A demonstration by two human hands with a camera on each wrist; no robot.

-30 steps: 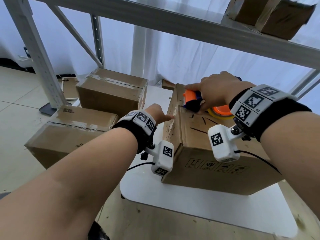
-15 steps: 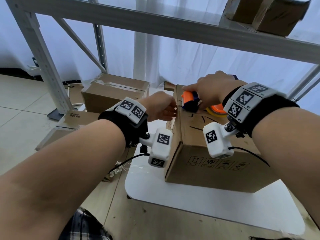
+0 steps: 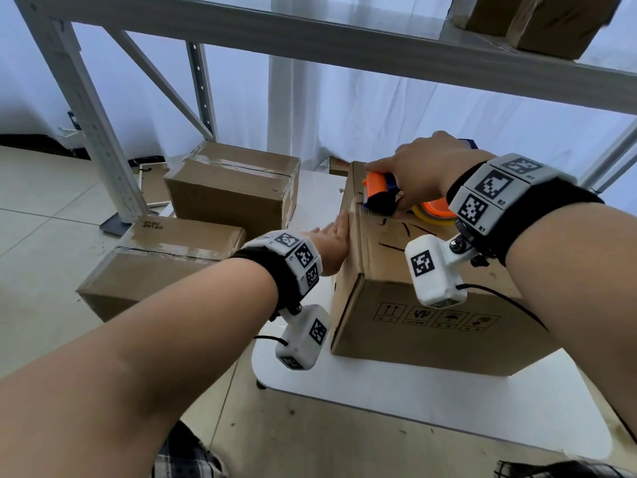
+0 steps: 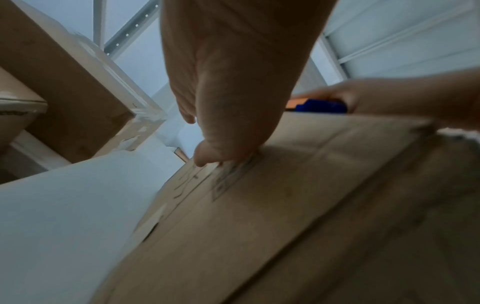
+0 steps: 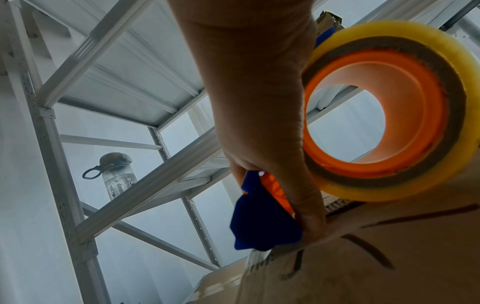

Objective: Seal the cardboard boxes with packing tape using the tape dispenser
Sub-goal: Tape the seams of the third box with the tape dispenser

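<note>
1. Tape dispenser point(image 3: 381, 194): orange and blue body, carrying a clear yellowish tape roll point(image 5: 384, 111) on an orange hub. It sits at the far left top edge of the cardboard box point(image 3: 431, 326), its blade end at that edge.
2. Right hand point(image 3: 418, 170) grips the dispenser from above, fingers wrapped round its body.
3. Left hand point(image 3: 332, 244) lies flat against the box's left side face, just under the top edge; fingers straight, pressing, holding nothing.
4. Box: brown, black marker strokes on top, a row of printed handling symbols on the near face. It stands on a white table point(image 3: 413, 401).
5. Right wrist view only: hollow hub seen through, brown core ring, a water bottle point(image 5: 116, 176) on a shelf of the metal rack point(image 3: 93, 108).
6. Left wrist view only: the left thumb tip touches a strip of tape on the side face; blurred.
7. Head view only: two taped boxes point(image 3: 234, 191) on the floor to the left, closed, contents hidden; another box point(image 3: 551, 22) on the upper shelf.
</note>
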